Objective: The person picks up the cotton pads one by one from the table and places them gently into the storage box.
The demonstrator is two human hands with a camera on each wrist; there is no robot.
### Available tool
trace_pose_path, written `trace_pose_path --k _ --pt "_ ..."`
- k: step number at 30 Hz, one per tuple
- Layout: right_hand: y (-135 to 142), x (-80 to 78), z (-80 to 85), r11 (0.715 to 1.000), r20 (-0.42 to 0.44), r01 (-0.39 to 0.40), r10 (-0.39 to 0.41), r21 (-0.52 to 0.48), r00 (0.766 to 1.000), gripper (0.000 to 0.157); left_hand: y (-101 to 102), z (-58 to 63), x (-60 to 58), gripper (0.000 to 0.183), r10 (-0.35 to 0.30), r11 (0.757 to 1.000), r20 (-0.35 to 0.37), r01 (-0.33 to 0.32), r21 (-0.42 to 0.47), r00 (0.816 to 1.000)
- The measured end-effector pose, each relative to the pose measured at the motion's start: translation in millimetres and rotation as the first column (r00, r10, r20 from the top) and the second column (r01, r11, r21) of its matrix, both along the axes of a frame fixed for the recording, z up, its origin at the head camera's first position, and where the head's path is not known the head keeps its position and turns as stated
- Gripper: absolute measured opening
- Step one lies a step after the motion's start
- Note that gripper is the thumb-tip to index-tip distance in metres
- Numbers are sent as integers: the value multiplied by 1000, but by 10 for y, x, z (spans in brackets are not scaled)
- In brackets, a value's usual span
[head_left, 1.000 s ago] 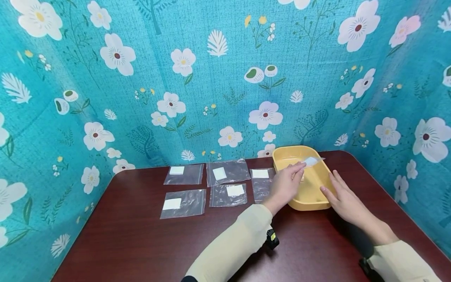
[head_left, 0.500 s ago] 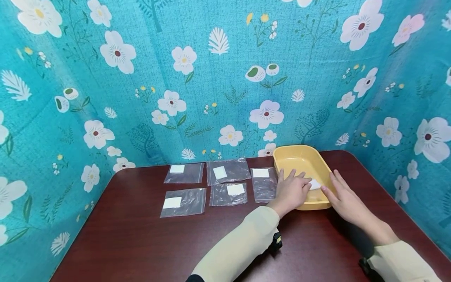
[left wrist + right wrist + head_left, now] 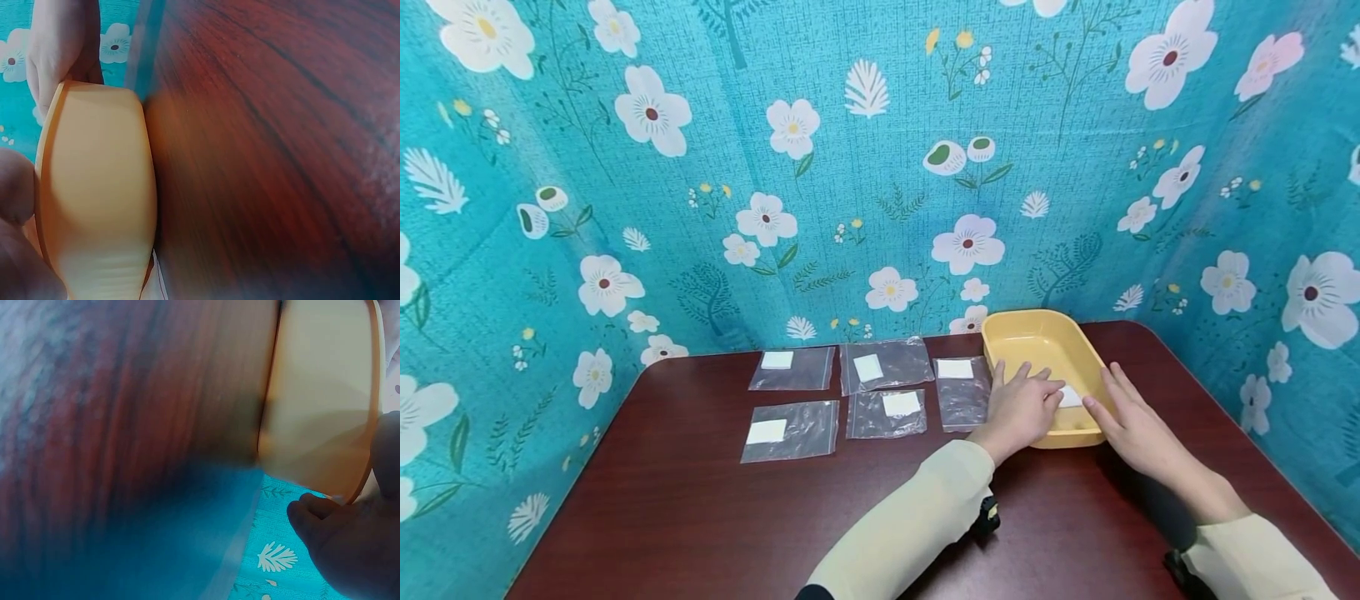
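Observation:
A yellow tray (image 3: 1037, 350) stands at the right back of the table. My left hand (image 3: 1018, 408) reaches over its left rim, three fingers spread, the thumb and index finger pinching the edge of a small zip bag with a white label (image 3: 1071, 397) low inside the tray. Most of this bag is hidden behind the hand. On the right rim, my right hand (image 3: 1138, 433) holds the tray wall with its thumb inside and its fingers along the outside. Both wrist views show the tray's outer wall (image 3: 103, 181) close up, with the thumb over the rim in the right wrist view.
Several clear zip bags with white labels lie flat to the left of the tray, among them one bag (image 3: 966, 404) right beside it and another bag (image 3: 808, 433) farther left. A flowered blue cloth (image 3: 850, 183) hangs behind the dark red table (image 3: 700, 517).
My left hand has lowered the small zip bag from above the tray's rim into the tray, and its other fingers have spread. The right hand has stayed at the tray wall.

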State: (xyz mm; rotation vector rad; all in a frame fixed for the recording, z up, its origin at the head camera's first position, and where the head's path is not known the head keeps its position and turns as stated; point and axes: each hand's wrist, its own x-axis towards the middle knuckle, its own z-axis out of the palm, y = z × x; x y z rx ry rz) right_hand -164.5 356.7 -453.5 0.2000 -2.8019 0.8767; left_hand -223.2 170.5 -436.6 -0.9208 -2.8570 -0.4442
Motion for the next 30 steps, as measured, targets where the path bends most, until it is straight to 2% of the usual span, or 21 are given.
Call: trace_pose_path --k 4,8,11,15,21,25,30 --pt "-14 3 -1 1000 16 1 -2 5 1000 73 -37 -3 7 34 -25 999 5 24 29 1000" --pt "-14 11 1 1000 24 6 -6 15 1000 73 -110 5 29 36 -77 994 -1 76 77 997" --pt "-7 13 1 1000 32 3 -4 16 999 73 -208 22 41 36 -122 982 3 120 144 993" --pt "7 9 7 1000 55 0 -1 18 998 75 -415 47 46 37 -164 954 26 152 257 986" --pt "18 3 14 1000 99 5 -7 19 995 77 -925 65 48 39 -202 909 101 149 388 974" --pt "14 11 18 1000 107 15 -17 20 994 78 -1334 52 42 39 -196 887 147 112 447 970" --pt "-5 -6 43 1000 115 9 -11 20 993 78 -1915 43 67 38 -178 836 199 42 547 964"
